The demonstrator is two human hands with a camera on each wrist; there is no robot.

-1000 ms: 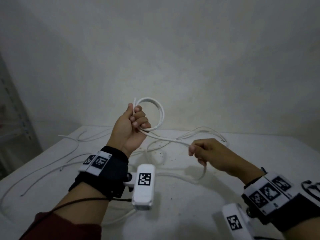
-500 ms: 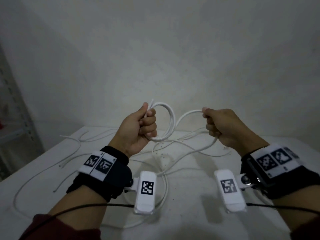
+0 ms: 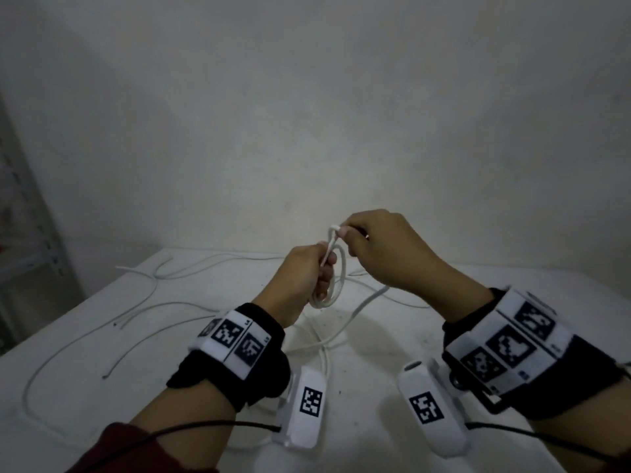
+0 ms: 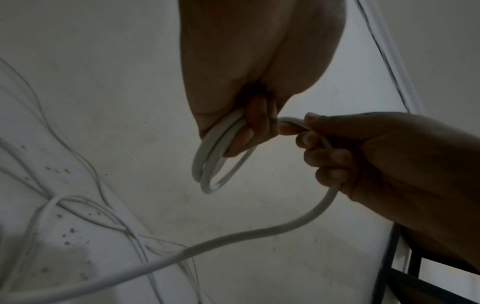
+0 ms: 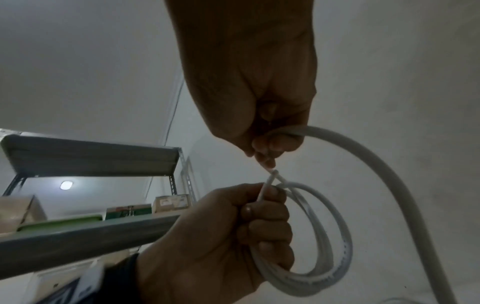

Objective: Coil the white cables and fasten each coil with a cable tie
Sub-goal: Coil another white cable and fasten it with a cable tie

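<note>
Two hands grip cable (image 3: pixel 333 285) | left (image 3: pixel 300 278) | right (image 3: pixel 386 254) | palms hide strands

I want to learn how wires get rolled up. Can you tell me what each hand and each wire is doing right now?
left hand: fingers curled round the coil, holding it up.
coil: a few loops, no tie on it.
right hand: grips the same cable beside the coil.
cable tail: hangs from the right hand down to the table.
loose cables: lie uncoiled on the table.
</note>
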